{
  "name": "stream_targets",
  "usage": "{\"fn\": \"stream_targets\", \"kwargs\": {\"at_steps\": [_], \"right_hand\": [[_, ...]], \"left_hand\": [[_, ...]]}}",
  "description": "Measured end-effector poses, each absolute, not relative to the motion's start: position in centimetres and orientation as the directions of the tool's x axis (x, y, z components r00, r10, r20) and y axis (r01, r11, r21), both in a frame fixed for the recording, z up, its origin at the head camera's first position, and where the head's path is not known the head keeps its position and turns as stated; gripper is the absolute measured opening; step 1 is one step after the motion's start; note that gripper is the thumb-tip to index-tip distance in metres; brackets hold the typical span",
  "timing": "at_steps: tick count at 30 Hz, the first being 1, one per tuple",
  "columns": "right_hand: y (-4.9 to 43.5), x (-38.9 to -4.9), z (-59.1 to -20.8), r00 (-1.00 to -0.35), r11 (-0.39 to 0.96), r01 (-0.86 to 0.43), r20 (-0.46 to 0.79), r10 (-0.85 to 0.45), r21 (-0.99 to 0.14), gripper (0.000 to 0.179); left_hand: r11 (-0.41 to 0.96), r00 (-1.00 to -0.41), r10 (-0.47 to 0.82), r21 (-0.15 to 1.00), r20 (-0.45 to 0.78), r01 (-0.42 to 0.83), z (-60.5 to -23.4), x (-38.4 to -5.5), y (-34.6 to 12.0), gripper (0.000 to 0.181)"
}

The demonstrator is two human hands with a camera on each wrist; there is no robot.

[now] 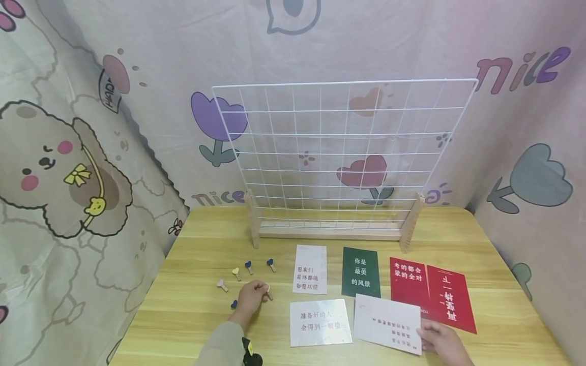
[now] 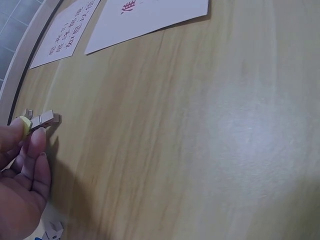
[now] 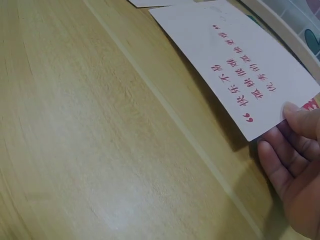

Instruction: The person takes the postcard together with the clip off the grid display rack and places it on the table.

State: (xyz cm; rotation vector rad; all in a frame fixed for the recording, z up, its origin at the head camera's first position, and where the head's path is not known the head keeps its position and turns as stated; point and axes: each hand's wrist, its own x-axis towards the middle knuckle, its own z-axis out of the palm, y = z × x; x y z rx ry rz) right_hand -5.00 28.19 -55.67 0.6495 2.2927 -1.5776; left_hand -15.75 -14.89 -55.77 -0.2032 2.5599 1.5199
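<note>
My left hand (image 1: 249,301) pinches a small wooden clothespin (image 2: 46,118) by its yellow-topped end between thumb and fingers, close over the table. Around that hand lie several more mini clothespins: a pink one (image 1: 222,285), a yellow one (image 1: 236,274) and some with dark blue hearts (image 1: 271,264). On the right, a white card (image 1: 387,324) with red writing is held at its right edge by my right hand (image 1: 440,339), thumb on top and fingers beneath. The card is tilted off the table in the right wrist view and overlaps the green card (image 1: 361,272) and a red card (image 1: 407,279).
A white wire grid (image 1: 320,153) stands upright in a wooden base (image 1: 329,234) at the table's back. Two white cards, one upright (image 1: 310,269) and one sideways (image 1: 320,323), lie mid-table. Another red card (image 1: 450,300) lies at the right. Patterned cloth (image 1: 151,61) hangs behind.
</note>
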Motion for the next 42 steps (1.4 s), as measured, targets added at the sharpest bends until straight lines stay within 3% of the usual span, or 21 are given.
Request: {"fn": "stream_targets", "kwargs": {"at_steps": [13, 28, 42], "right_hand": [[28.7, -4.9, -55.6, -0.818, 0.381, 0.568, -0.55, 0.167, -0.729, 0.039], [28.6, -5.0, -56.2, -0.83, 0.476, 0.543, -0.53, 0.175, -0.692, 0.025], [28.5, -5.3, -55.5, -0.829, 0.506, 0.539, -0.531, 0.176, -0.673, 0.023]], "left_hand": [[0.498, -0.974, 0.011, 0.846, -0.228, -0.192, -55.0, -16.2, -15.0, 0.011], [0.49, -0.97, 0.015, 0.848, -0.241, -0.203, -55.4, -16.6, -15.0, 0.01], [0.529, -0.972, 0.032, 0.829, -0.234, -0.182, -55.6, -17.0, -15.1, 0.008]]}}
